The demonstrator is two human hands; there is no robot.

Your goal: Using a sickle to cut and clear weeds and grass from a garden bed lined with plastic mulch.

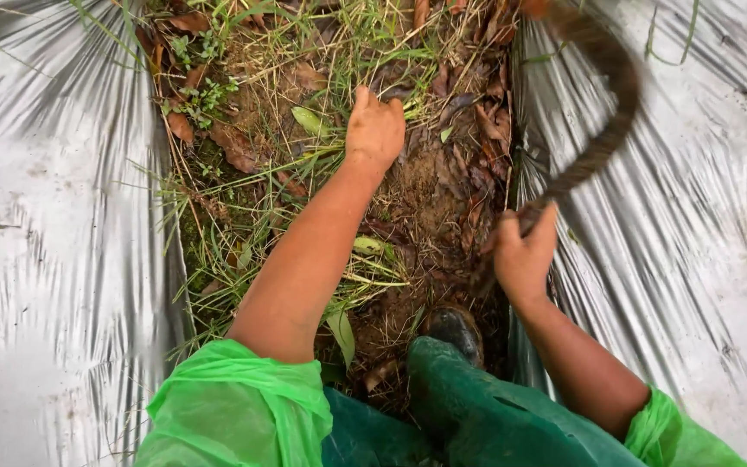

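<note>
- Silvery plastic mulch [62, 259] flanks a weedy soil furrow [425, 199].
- Left hand [374, 130] fisted on a grass tuft [304, 160] at 12 o'clock.
- Right hand [525, 255] clenches a curved sickle [607, 112] — blade arcing toward 1 o'clock, right of the tuft.

A rusty, curved sickle [603, 104] arcs upward from the fingers [525, 233]; green grass [352, 143] lies bunched under the other fingers [373, 108].
</note>
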